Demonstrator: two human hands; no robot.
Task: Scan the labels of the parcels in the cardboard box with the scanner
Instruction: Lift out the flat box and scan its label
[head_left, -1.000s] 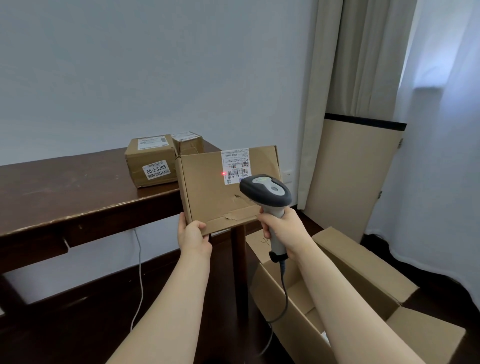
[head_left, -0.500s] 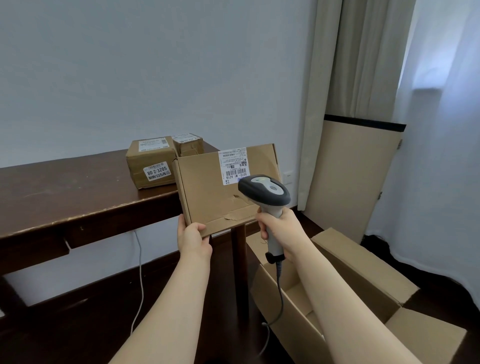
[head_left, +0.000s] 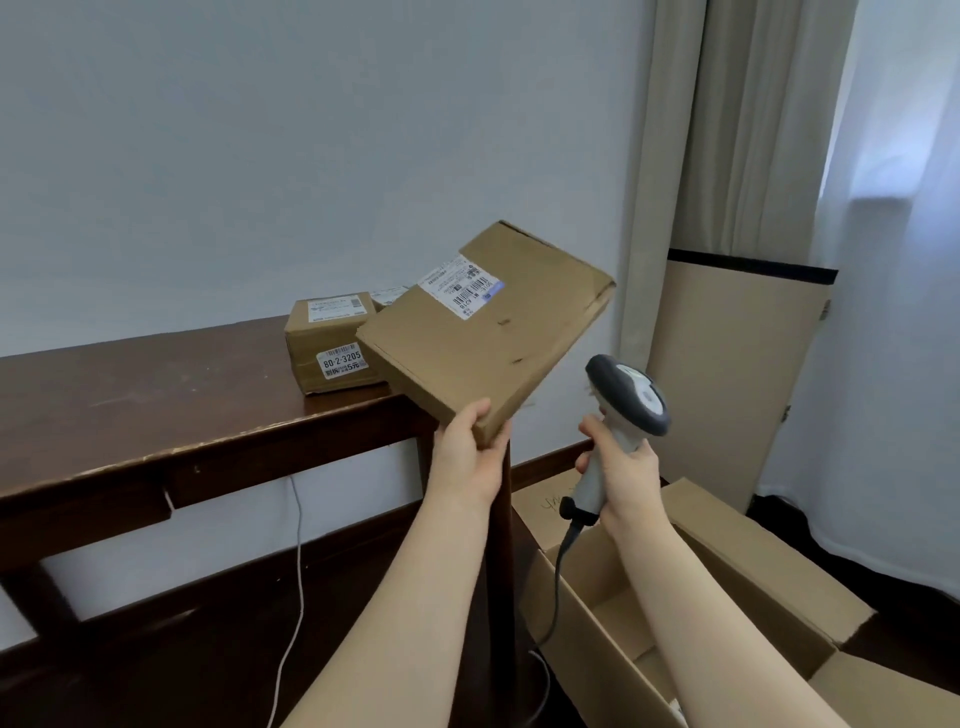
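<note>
Dark table (head_left: 156, 395), cable (head_left: 300, 545) beneath, curtain (head_left: 737, 130), perhaps board (head_left: 727, 389).

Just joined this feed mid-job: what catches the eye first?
A flat labelled parcel hangs tilted at centre, gripped at its near corner by the left hand. Just right of it the right hand holds the grey scanner, above the open cardboard box on the floor.

Small brown cardboard parcel (head_left: 332, 345) sits near the right end of the dark wooden counter (head_left: 156, 405), with a smaller cardboard parcel (head_left: 387, 297) tucked behind it. The flat brown cardboard parcel (head_left: 483, 338) is up in the left hand (head_left: 470, 449), tilted over the counter's right corner. The grey handheld scanner (head_left: 626, 400) is in the right hand (head_left: 623, 470) just right of it, above the open cardboard box (head_left: 753, 564) on the floor.
</note>
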